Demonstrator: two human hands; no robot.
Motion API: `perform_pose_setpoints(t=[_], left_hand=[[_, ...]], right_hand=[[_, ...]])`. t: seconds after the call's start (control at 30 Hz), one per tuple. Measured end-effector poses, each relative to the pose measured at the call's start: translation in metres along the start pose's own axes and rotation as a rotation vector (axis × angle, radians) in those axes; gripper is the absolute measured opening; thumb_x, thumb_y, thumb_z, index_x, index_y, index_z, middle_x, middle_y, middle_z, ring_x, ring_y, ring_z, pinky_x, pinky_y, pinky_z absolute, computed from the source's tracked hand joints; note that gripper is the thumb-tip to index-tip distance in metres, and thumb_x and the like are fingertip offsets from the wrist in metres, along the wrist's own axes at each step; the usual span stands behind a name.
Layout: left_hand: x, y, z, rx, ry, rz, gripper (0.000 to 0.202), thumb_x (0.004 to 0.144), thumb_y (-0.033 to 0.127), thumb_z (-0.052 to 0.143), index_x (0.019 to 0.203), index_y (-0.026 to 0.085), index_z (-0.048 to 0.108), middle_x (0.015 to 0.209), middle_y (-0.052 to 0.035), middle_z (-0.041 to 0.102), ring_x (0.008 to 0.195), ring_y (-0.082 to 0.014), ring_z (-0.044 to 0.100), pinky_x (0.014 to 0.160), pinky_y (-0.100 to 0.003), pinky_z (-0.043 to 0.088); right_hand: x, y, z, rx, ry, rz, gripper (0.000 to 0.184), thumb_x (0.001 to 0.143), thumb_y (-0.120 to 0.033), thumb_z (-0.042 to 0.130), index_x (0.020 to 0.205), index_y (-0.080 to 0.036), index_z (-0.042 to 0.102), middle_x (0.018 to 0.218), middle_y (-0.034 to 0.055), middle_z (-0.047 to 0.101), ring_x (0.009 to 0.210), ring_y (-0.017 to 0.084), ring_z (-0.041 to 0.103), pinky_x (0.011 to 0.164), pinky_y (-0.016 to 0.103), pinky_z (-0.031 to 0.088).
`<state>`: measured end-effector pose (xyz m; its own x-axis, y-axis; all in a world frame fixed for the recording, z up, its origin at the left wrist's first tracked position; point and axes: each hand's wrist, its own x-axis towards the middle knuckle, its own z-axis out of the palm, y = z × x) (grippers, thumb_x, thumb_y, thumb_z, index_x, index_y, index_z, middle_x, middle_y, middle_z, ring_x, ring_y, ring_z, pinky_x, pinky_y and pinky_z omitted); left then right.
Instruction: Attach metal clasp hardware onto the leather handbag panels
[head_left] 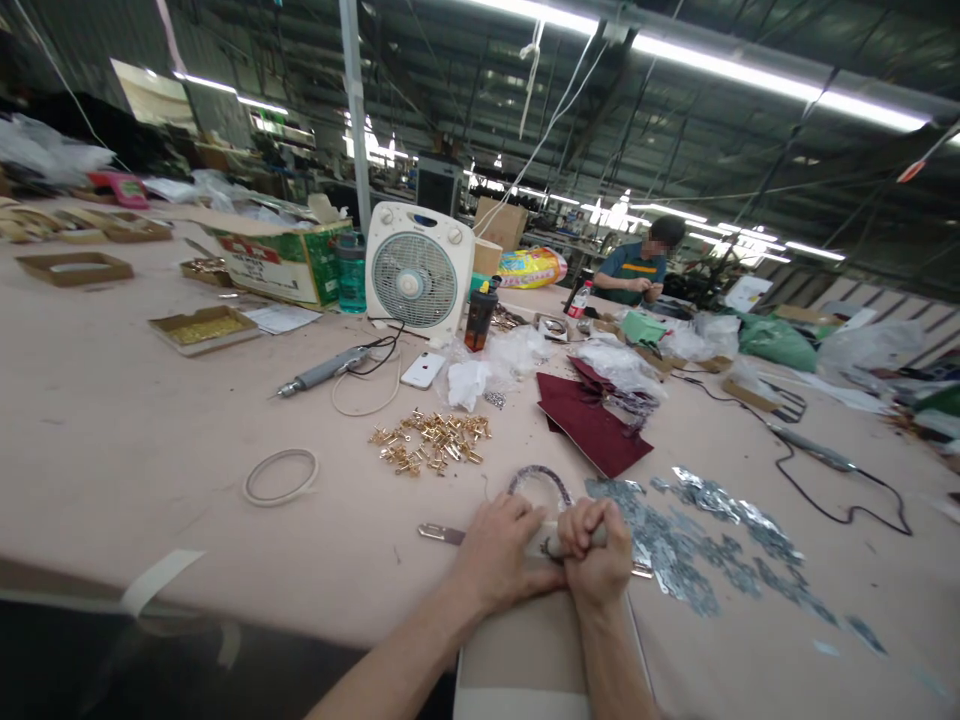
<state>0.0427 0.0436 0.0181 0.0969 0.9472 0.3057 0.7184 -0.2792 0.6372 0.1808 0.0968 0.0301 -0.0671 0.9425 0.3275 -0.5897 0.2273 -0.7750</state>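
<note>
A beige bag (521, 650) lies at the table's front edge, its lower part towards me. From its far side rises a curved, dark patterned handle (541, 470). My left hand (502, 555) grips the bag's upper part, thumb on the near side and fingers over the top. Close beside it, my right hand (598, 550) is closed in a fist at the same upper edge; what it grips is mostly hidden. A strap with a metal end (439, 533) sticks out left of the bag. Beyond my hands is a pile of gold-coloured metal fittings (435, 440).
Thin silvery metal plates (705, 540) spread to the right. A tape roll (281, 477) lies left. Farther back are a corded electric screwdriver (322, 372), a phone (422, 370), a fan (417, 270) and dark red pieces (592, 425). A person (637, 270) works across the table.
</note>
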Motion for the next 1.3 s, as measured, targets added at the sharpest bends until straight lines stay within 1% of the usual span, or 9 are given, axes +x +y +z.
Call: perform_pose_setpoints(t=[0.1, 0.2, 0.27, 0.4, 0.57, 0.77, 1.0, 1.17, 1.3], left_hand=[[-0.014, -0.011, -0.007, -0.127, 0.079, 0.016, 0.083, 0.072, 0.035, 0.087, 0.147, 0.023, 0.054, 0.142, -0.0109, 0.058, 0.131, -0.0314, 0.050, 0.115, -0.049, 0.043], [-0.030, -0.021, -0.020, -0.186, 0.114, -0.035, 0.068, 0.084, 0.019, 0.068, 0.150, 0.020, 0.051, 0.150, -0.0123, 0.053, 0.142, -0.0288, 0.044, 0.124, -0.049, 0.036], [-0.038, -0.025, -0.029, -0.220, 0.100, -0.091, 0.055, 0.090, 0.016, 0.055, 0.145, 0.020, 0.056, 0.148, -0.0120, 0.057, 0.141, -0.0268, 0.048, 0.124, -0.048, 0.036], [-0.038, -0.029, -0.040, -0.286, 0.027, -0.142, 0.042, 0.091, 0.014, 0.051, 0.128, 0.022, 0.071, 0.130, -0.0082, 0.071, 0.124, -0.0237, 0.063, 0.114, -0.042, 0.047], [-0.030, -0.035, -0.044, -0.354, 0.006, -0.148, 0.042, 0.086, 0.012, 0.057, 0.120, 0.024, 0.078, 0.121, -0.0044, 0.076, 0.115, -0.0213, 0.068, 0.108, -0.035, 0.049], [-0.028, -0.039, -0.046, -0.400, -0.035, -0.114, 0.038, 0.079, 0.012, 0.063, 0.110, 0.026, 0.081, 0.118, -0.0025, 0.077, 0.113, -0.0211, 0.067, 0.105, -0.031, 0.049], [-0.026, -0.036, -0.047, -0.414, -0.038, -0.145, 0.021, 0.084, 0.018, 0.063, 0.088, 0.027, 0.082, 0.107, -0.0007, 0.078, 0.104, -0.0207, 0.068, 0.097, -0.031, 0.050], [-0.025, -0.035, -0.048, -0.394, -0.034, -0.161, 0.021, 0.086, 0.016, 0.058, 0.078, 0.023, 0.077, 0.095, -0.0004, 0.075, 0.096, -0.0195, 0.067, 0.086, -0.028, 0.050], [-0.027, -0.034, -0.047, -0.363, -0.022, -0.201, 0.016, 0.083, 0.015, 0.059, 0.085, 0.019, 0.074, 0.087, -0.0027, 0.071, 0.084, -0.0203, 0.065, 0.074, -0.028, 0.050]], right_hand=[[0.006, -0.009, -0.012, 0.131, 0.123, 0.024, 0.039, 0.102, -0.041, 0.054, 0.068, -0.022, 0.048, 0.052, -0.0091, 0.038, 0.038, 0.007, 0.027, 0.040, 0.021, 0.027], [0.010, -0.018, -0.019, 0.141, 0.182, 0.028, 0.038, 0.099, -0.042, 0.061, 0.069, -0.021, 0.049, 0.054, -0.0091, 0.039, 0.039, 0.006, 0.029, 0.040, 0.019, 0.030], [0.008, -0.023, -0.013, 0.109, 0.189, 0.013, 0.036, 0.097, -0.042, 0.064, 0.071, -0.020, 0.052, 0.056, -0.0083, 0.042, 0.041, 0.006, 0.033, 0.041, 0.018, 0.031], [-0.006, -0.024, 0.023, 0.070, 0.088, -0.023, 0.034, 0.100, -0.039, 0.061, 0.072, -0.019, 0.057, 0.057, -0.0069, 0.043, 0.042, 0.006, 0.035, 0.041, 0.019, 0.030], [-0.035, 0.001, 0.060, 0.069, -0.075, -0.051, 0.039, 0.104, -0.037, 0.052, 0.069, -0.020, 0.058, 0.053, -0.0061, 0.040, 0.043, 0.008, 0.035, 0.043, 0.021, 0.028], [-0.052, 0.028, 0.063, -0.001, -0.127, -0.077, 0.039, 0.106, -0.034, 0.049, 0.071, -0.020, 0.058, 0.055, -0.0045, 0.043, 0.046, 0.011, 0.038, 0.045, 0.024, 0.029], [-0.058, 0.038, 0.062, -0.338, -0.166, -0.260, 0.038, 0.105, -0.030, 0.050, 0.070, -0.022, 0.060, 0.057, -0.0021, 0.046, 0.051, 0.014, 0.045, 0.051, 0.030, 0.032], [-0.051, 0.048, 0.061, -0.491, -0.194, -0.302, 0.038, 0.105, -0.030, 0.050, 0.068, -0.023, 0.054, 0.060, -0.0018, 0.050, 0.052, 0.014, 0.047, 0.053, 0.030, 0.034], [-0.035, 0.050, 0.067, -0.689, -0.197, -0.266, 0.040, 0.103, -0.034, 0.055, 0.065, -0.023, 0.050, 0.058, -0.0026, 0.049, 0.054, 0.014, 0.047, 0.056, 0.030, 0.035]])
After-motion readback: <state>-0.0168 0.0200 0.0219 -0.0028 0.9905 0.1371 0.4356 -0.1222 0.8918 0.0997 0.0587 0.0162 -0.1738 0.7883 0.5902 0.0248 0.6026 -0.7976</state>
